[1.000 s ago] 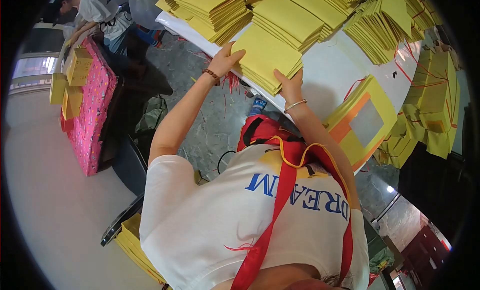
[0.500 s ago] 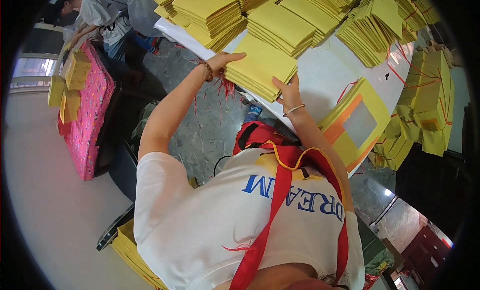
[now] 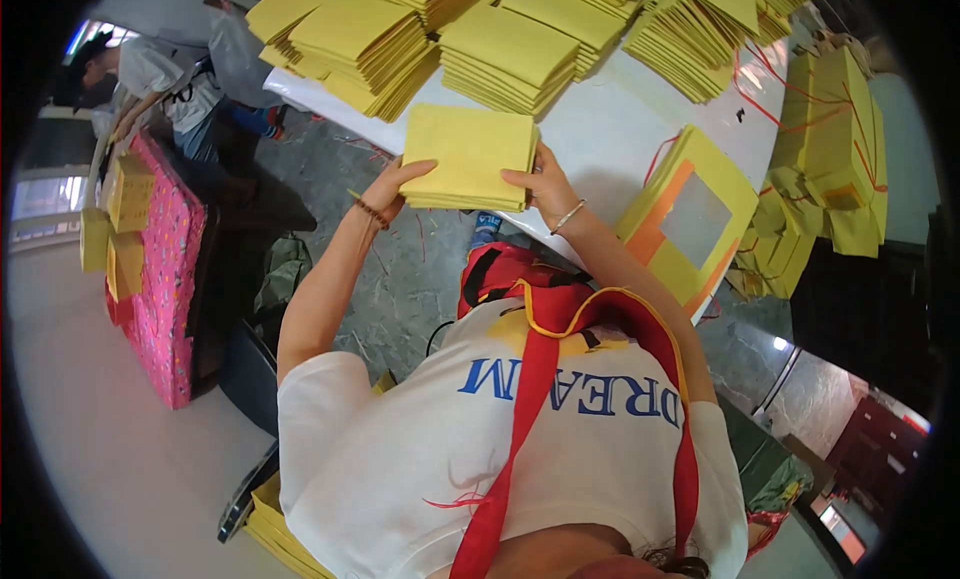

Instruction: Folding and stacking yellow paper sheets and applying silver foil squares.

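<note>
A stack of flat yellow paper packets [image 3: 468,159] is held level between my two hands, just off the near edge of the white table [image 3: 600,114]. My left hand [image 3: 395,187] grips its left side, thumb on top and fingers underneath. On the right side my right hand [image 3: 545,184] closes round the near corner, its thumb across the top. Most fingers are hidden below the packets. Beyond them, several folded yellow stacks [image 3: 510,54] stand on the table. To the right lies a larger yellow pile with a grey window and orange strips [image 3: 690,224].
Red ties [image 3: 750,84] trail over the table's right side. Tall tied yellow bundles [image 3: 835,129] stand beyond that edge. At the left, a pink patterned surface [image 3: 165,279] bears yellow blocks, and a person [image 3: 160,74] bends beside it. A dark chair [image 3: 248,374] is near my left arm.
Both hands have drawn the yellow stack toward me and to the left, turning it squarer to my body. The surroundings have shifted as my view turned.
</note>
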Motion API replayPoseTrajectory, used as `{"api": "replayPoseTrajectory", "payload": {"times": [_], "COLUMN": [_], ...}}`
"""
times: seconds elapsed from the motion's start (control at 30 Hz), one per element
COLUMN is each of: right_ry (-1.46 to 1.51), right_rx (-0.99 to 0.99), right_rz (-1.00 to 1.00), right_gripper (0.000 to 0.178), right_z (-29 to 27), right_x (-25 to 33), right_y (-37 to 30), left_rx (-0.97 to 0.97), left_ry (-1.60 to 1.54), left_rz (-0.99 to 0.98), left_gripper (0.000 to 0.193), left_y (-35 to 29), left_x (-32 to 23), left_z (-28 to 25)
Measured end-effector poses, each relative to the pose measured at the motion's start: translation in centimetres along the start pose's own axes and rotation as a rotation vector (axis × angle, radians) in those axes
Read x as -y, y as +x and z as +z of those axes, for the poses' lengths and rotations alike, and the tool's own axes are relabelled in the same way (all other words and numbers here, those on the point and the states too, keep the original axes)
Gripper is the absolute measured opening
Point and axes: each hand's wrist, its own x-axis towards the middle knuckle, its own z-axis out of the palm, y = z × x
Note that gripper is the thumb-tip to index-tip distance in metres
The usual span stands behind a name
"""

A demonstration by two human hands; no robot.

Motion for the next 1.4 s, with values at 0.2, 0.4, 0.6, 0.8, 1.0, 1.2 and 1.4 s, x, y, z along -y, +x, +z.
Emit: {"api": "replayPoseTrajectory", "payload": {"times": [0.2,0.4,0.6,0.8,1.0,1.2,1.4], "right_ry": [-0.005,-0.348,-0.747,-0.955,-0.835,-0.787,-0.754], "right_rx": [0.035,0.200,0.304,0.313,0.229,0.213,0.169], "right_rz": [0.043,-0.057,-0.090,-0.236,-0.168,-0.125,-0.031], "right_gripper": [0.086,0.119,0.129,0.131,0.126,0.100,0.083], "right_z": [0.0,-2.6,-6.6,-7.7,-7.6,-7.7,-7.1], "right_x": [2.0,6.4,4.7,3.6,3.7,4.6,5.5], "right_y": [-0.7,-1.8,-0.3,-0.6,-0.4,-1.0,-0.8], "left_rx": [0.054,0.114,-0.012,-0.007,0.024,-0.034,-0.026], "left_ry": [-0.285,0.114,0.978,1.040,1.107,1.117,1.268], "left_rz": [0.094,0.397,0.699,0.720,0.683,0.742,0.706], "left_gripper": [0.055,0.072,0.124,0.126,0.092,0.083,0.088], "left_y": [-2.4,-1.3,4.8,4.3,4.0,3.9,3.6], "left_x": [2.1,1.4,5.3,5.3,3.8,3.9,3.8], "left_z": [1.0,3.3,1.8,2.6,3.5,4.4,4.0]}}
